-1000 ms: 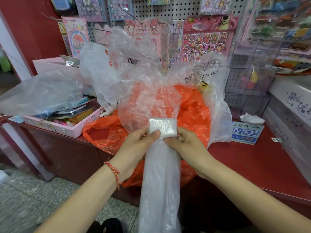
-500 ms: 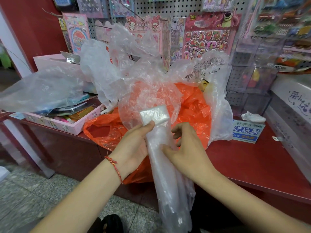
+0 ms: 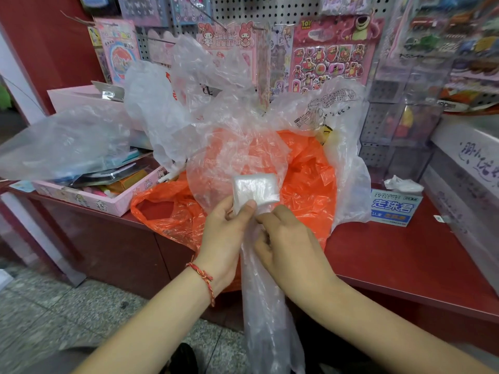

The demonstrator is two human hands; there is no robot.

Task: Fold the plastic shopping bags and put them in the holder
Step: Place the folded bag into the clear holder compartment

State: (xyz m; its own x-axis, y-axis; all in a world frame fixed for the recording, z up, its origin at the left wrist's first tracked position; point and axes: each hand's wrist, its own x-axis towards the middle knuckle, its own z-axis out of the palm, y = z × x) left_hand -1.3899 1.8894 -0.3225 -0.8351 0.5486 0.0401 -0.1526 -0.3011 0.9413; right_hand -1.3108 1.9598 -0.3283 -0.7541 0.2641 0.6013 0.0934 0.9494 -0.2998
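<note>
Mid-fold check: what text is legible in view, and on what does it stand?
"TOY": pink bear sticker sheet on the pegboard.
"走珠君": blue-and-white box on the red counter.
Print on the clear bag and writing on the white bin: too blurred to read.

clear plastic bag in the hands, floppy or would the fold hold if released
Likely floppy, light: its tail hangs limp below the right hand. The folded square, pinched by the left hand, looks puffy; probably springs open.
</note>
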